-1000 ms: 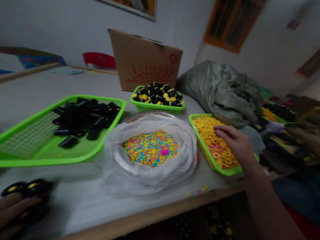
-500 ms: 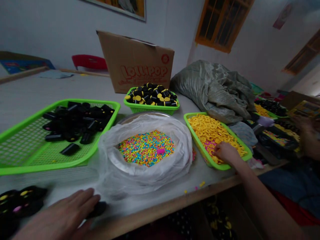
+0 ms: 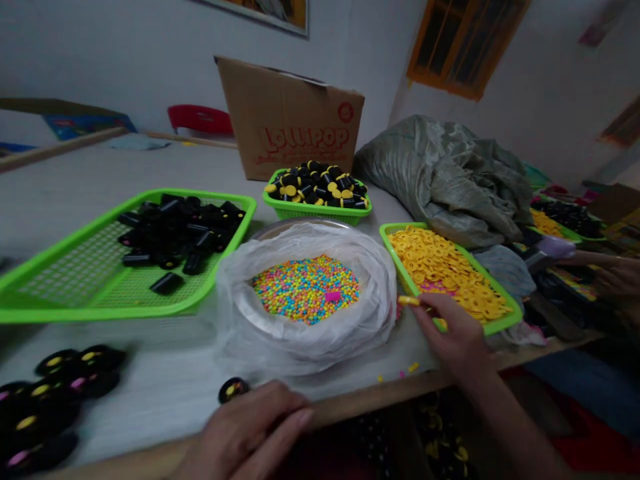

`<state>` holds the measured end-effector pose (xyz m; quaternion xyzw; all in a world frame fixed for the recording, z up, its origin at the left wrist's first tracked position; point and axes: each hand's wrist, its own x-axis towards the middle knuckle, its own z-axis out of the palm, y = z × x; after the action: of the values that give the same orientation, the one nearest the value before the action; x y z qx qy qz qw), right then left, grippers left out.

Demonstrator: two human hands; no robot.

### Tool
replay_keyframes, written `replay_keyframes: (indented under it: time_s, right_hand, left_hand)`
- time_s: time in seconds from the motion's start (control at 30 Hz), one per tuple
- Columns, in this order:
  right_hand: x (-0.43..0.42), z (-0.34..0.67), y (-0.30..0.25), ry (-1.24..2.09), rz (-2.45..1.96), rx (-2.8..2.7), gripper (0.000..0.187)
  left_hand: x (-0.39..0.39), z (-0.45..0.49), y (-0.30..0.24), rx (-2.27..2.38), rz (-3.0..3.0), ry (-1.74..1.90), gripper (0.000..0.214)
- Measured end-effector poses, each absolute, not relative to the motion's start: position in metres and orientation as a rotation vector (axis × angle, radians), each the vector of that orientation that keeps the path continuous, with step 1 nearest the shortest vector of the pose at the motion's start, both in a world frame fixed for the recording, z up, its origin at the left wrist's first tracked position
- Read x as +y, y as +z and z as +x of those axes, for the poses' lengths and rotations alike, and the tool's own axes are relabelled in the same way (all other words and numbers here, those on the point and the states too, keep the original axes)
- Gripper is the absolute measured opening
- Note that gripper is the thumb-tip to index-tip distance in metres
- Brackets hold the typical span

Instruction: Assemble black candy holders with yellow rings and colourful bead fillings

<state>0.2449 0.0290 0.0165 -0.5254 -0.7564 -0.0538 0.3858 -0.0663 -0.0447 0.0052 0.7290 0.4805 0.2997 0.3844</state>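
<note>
My right hand (image 3: 450, 333) pinches a flat yellow disc (image 3: 409, 301) at its fingertips, just off the corner of a green tray (image 3: 400, 253) heaped with yellow rings (image 3: 445, 267). My left hand (image 3: 245, 427) lies curled at the table's front edge. A black cap with a yellow top (image 3: 233, 390) touches its far side, and I cannot tell whether the hand grips it. Several more black caps (image 3: 50, 400) sit to its left. Between my hands, a plastic-lined steel plate (image 3: 305, 347) holds multicoloured candy beads (image 3: 305, 290).
A larger green mesh tray (image 3: 100, 313) holds black cylinders, and a green basket (image 3: 320, 210) holds black-and-yellow pieces. Behind stand a Lollipop cardboard box (image 3: 287, 120) and a grey sack (image 3: 440, 180). A co-worker's hand (image 3: 615, 277) works at the right.
My right hand has left the rings and moved toward the tray's near corner, now pinching a yellow disc. My left hand has slid right along the table edge, and the black cap is now beside it.
</note>
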Motion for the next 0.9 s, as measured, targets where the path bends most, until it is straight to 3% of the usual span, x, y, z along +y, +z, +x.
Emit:
replay_keyframes:
  time_s: [0.13,0.37,0.63,0.9]
  right_hand:
    - [-0.017,0.168,0.008,-0.175,-0.871,-2.210,0.036]
    - [-0.035,0.156,-0.017,0.234,-0.751,-2.124,0.054]
    - [-0.044,0.156,-0.039,1.229,-1.081,-1.405,0.031]
    - [-0.044,0.139,-0.034,1.017,-1.135,-1.420,0.022]
  left_hand:
    - [-0.035,-0.018,0.013,1.001,0.978,0.813,0.037]
    - [-0.038,-0.024,-0.002,0.818,0.492,0.950,0.020]
    - [-0.041,-0.019,-0.007,0.791,0.498,0.946,0.015]
    - [-0.047,-0.022,-0.003,0.976,1.083,0.962,0.021]
